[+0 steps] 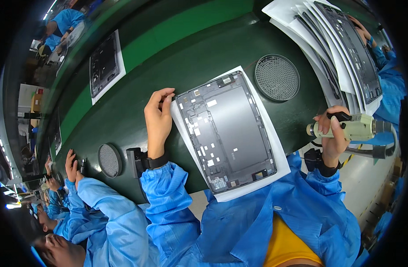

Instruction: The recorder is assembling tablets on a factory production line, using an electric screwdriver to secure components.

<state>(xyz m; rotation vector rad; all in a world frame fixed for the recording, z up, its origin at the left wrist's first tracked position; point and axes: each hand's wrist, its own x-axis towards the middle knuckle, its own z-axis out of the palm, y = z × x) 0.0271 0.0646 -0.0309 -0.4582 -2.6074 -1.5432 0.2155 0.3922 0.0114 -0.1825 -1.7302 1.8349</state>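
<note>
A dark tablet back housing [239,129] lies inner side up on a white sheet [273,140] in front of me, dotted with small white patches. At its far left corner is my left hand [158,122], fingers curled in with the thumb close to them. Whether anything small is between those fingertips cannot be made out. My right hand [333,140] is wrapped round a pale green electric screwdriver [362,127] with a black lever and a grey cable. The tool is held off to the right, apart from the housing, its metal nose pointing left.
A round black gridded dish [277,77] stands beyond the housing, another [109,160] to the left. At the far right rises a stack of housings [353,53] interleaved with white sheets. One more housing [105,64] lies on the green bench's [168,58] far left. Blue-sleeved co-workers [110,213] sit left.
</note>
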